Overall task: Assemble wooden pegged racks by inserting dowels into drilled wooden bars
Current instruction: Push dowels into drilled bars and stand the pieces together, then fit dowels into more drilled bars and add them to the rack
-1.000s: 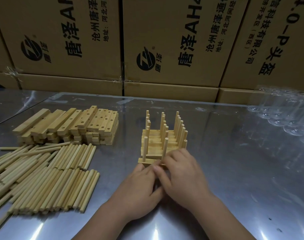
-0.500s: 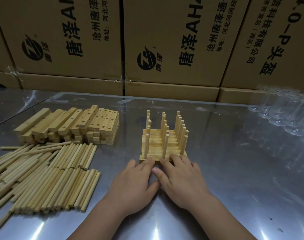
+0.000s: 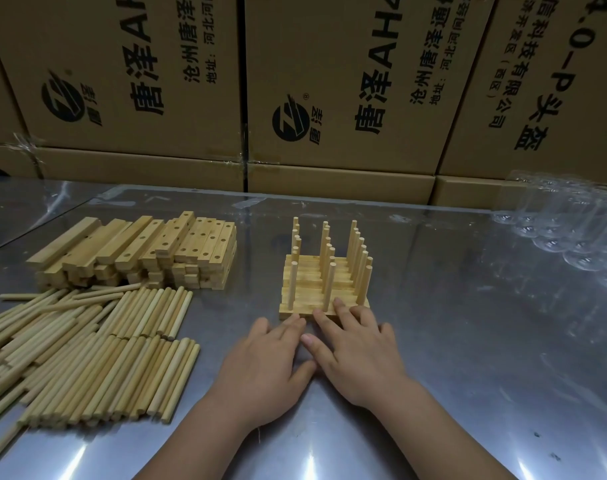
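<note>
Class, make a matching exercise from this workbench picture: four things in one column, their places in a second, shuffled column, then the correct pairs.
Things:
1. loose dowels
2. drilled bars
3. pegged racks
4. cardboard boxes

Places:
A. stacked behind the table
B. heaped at near left
C. just beyond both hands' fingertips
D. piled at far left

Pairs: 1-B, 2-D, 3-C, 4-A

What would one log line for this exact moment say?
left hand: flat, empty | right hand: fingertips on nearest pegged rack | loose dowels, drilled bars: untouched
</note>
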